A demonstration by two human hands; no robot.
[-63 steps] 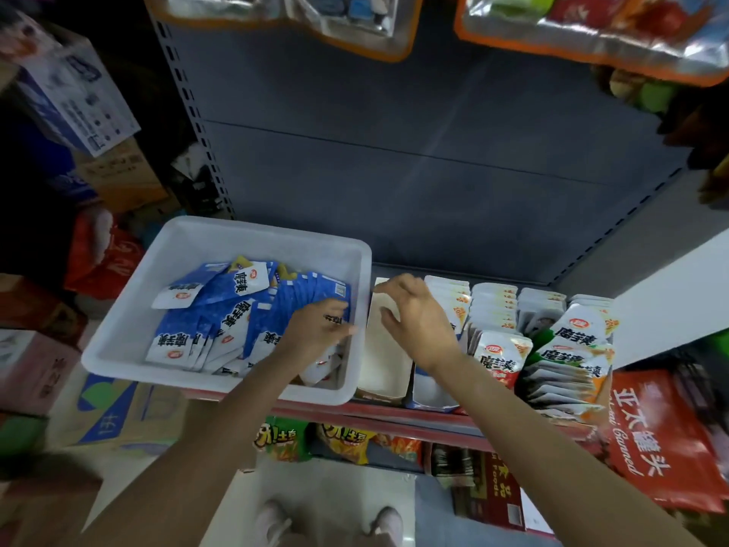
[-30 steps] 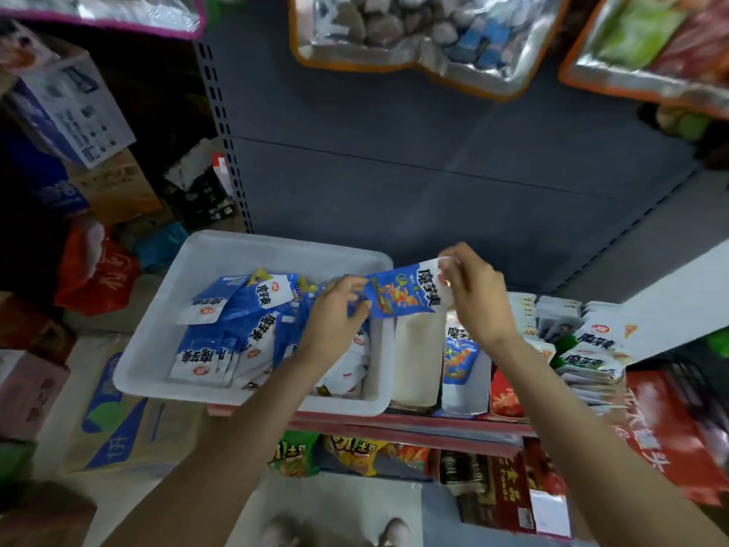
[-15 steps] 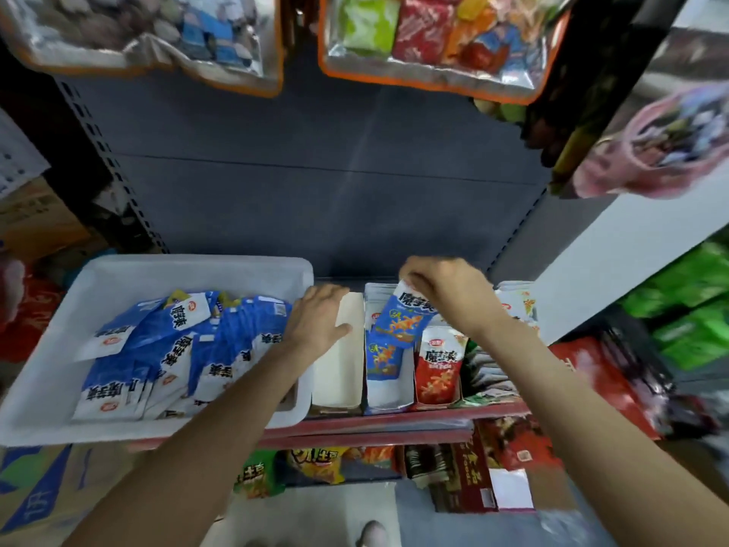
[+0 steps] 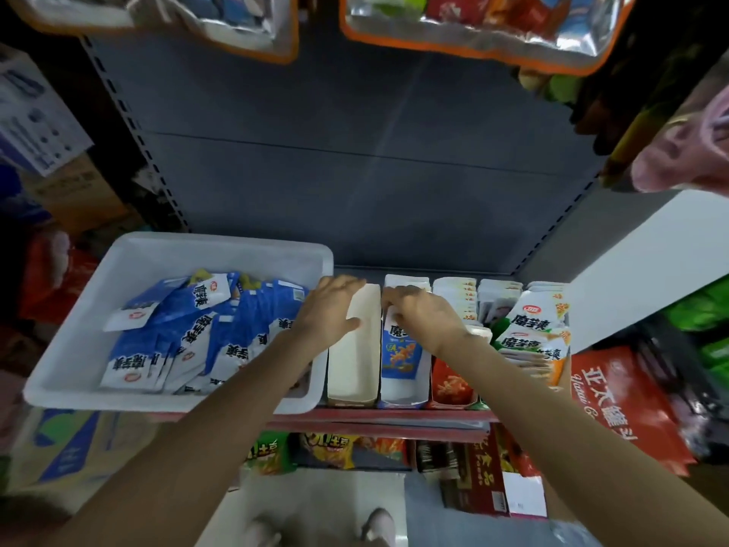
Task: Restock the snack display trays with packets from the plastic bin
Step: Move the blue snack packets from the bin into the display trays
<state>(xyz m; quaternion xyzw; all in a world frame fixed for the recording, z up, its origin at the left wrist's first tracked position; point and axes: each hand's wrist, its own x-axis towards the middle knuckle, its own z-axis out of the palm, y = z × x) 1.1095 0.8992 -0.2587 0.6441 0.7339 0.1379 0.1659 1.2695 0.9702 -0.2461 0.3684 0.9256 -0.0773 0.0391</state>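
On shelf, right hand [image 4: 424, 315] presses blue packet [image 4: 401, 351] into tray w/ curled fingers; left hand [image 4: 329, 309] flat, open on empty tray [image 4: 353, 373].

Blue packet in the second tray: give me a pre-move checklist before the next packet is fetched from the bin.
1. Blue packet seated in its display tray: ok, it lies inside the walls.
2. Right hand clear of the packet: not ok, fingers rest on its top edge.
3. Left hand free to fetch: ok, open, resting on the empty tray beside the bin.
4. White plastic bin stocked: ok, many blue packets inside.
5. Empty tray needs filling: ok to proceed, nothing in it.
6. Bin stable on shelf: cannot tell, its front edge overhangs.
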